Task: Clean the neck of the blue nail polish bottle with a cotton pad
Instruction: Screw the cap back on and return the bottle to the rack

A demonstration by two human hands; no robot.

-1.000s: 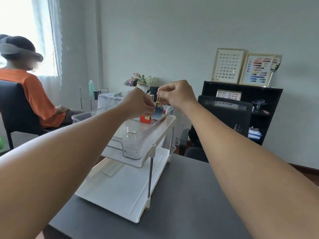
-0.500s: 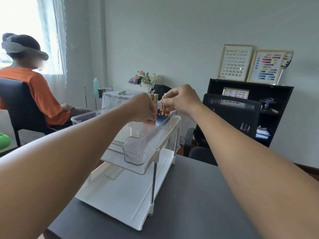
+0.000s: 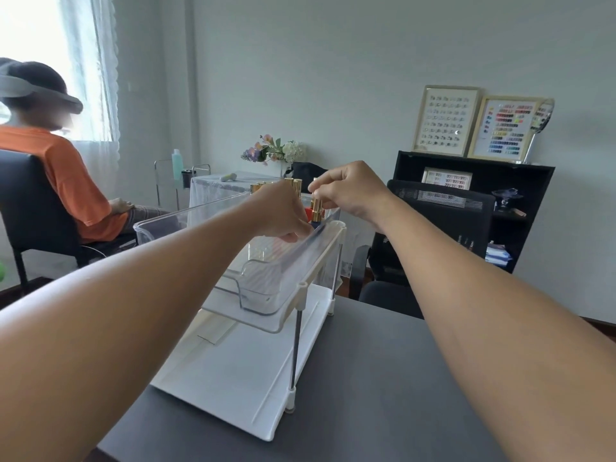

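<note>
While both forearms are stretched out over the dark table (image 3: 383, 378), the hands are brought together at the far end of the clear tray (image 3: 266, 288) on the white rack (image 3: 240, 371). The left hand (image 3: 280, 211) is curled inside the tray; its grip cannot be told. The right hand (image 3: 350, 191) is pinched on the gold cap (image 3: 316, 206) of the blue bottle (image 3: 315, 225), which is set low in the tray.

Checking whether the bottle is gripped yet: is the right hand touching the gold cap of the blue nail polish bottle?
Touching. In the head view the right hand pinches the gold cap, fingertips pressed on it with no gap.
</note>
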